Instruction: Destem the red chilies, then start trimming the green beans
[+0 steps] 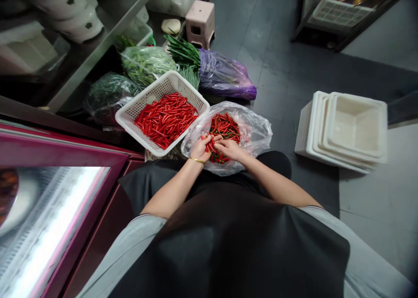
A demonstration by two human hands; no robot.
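- Chillies (227, 126), slim, red and glossy, are heaped in the clear plastic bag (261, 135), right of the white perforated plastic basket (150, 89).
- Some are pinched in fingers of the left hand (199, 150); the grip of the right hand (231, 149) cannot be told.
- Probably light, slippery; best taken gently by one end.

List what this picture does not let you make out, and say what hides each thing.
All in the head view:
- Count of held chilies in the left hand: too small and overlapping.
- Floor of the white basket, mid-part: covered by red chilies.
- Rest of the green stalks: wrapped in purple plastic.
- White dish: cut off by the left edge.
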